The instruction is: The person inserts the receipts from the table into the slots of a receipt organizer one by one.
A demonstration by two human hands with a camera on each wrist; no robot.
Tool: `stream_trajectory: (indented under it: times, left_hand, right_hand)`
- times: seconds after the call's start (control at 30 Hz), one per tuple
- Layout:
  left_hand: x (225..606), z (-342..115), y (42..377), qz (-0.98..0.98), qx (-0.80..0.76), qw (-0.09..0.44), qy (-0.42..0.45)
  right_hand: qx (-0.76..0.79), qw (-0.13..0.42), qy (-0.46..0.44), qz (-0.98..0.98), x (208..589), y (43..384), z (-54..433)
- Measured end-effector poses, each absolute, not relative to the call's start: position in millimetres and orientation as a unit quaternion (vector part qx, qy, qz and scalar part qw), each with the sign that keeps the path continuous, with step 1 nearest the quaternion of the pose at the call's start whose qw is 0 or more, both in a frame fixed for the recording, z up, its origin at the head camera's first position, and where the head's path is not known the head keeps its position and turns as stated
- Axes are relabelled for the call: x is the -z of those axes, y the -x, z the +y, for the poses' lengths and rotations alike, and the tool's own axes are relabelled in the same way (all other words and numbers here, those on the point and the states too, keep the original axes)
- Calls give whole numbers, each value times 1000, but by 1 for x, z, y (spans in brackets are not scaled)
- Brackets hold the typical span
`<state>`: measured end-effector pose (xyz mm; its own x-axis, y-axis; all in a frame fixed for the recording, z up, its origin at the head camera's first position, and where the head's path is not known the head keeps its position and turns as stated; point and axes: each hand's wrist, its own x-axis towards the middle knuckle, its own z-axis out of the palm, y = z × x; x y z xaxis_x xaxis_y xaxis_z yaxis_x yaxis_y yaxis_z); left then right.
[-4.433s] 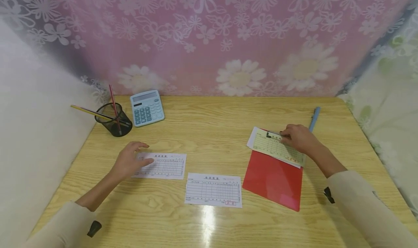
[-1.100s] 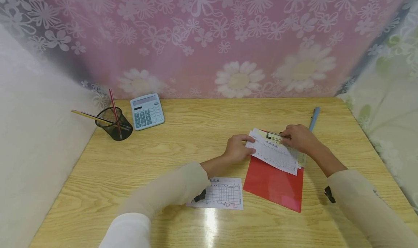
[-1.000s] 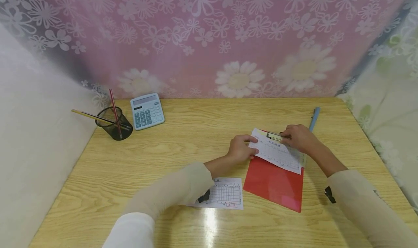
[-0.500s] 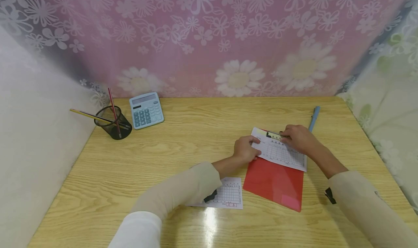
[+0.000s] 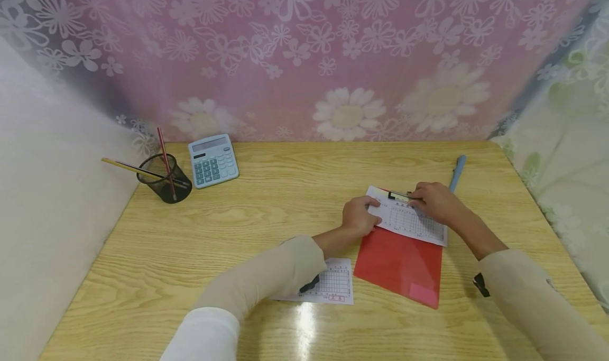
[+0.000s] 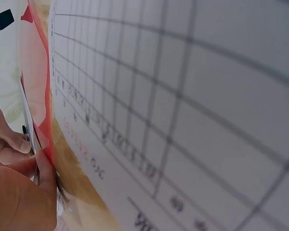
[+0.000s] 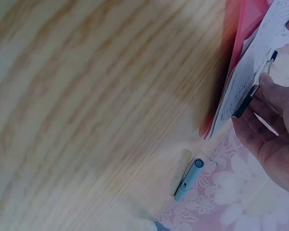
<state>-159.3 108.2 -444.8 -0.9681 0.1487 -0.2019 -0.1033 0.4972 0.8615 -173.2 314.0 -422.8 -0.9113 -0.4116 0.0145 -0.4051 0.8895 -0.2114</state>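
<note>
A red clipboard [image 5: 398, 266] lies on the right side of the table, several slips stacked under its metal clip [image 5: 397, 196]. On top is a white printed form [image 5: 409, 223], its upper edge right at the clip. My left hand [image 5: 360, 215] pinches this form at its left edge, thumb on top. My right hand [image 5: 435, 202] grips the clip between thumb and fingers; the right wrist view shows the thumb [image 7: 267, 82] on the clip's wire. Beneath my left forearm lies a second white form [image 5: 337, 281] with a red stamp, partly hidden by the sleeve.
A light blue pen [image 5: 458, 172] lies beyond my right hand. At the back left stand a black mesh pencil cup [image 5: 172, 189] holding pencils and a blue calculator [image 5: 214, 161]. A floral curtain [image 5: 304, 59] rises behind the table's far edge.
My left hand has brought the white form from the left side onto the clipboard, covering the yellow slip, and slid it up to the clip. My right hand has stayed at the clip.
</note>
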Motion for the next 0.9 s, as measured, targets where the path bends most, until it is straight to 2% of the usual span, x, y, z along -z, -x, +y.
stream_trajectory:
  times: [0.5, 0.9]
  left_hand:
    - [447, 114, 169, 866, -488, 111, 5]
    - [441, 114, 169, 861, -492, 128, 1]
  right_hand:
    - [95, 15, 207, 974, 421, 172, 310]
    - [82, 21, 192, 978, 421, 171, 309]
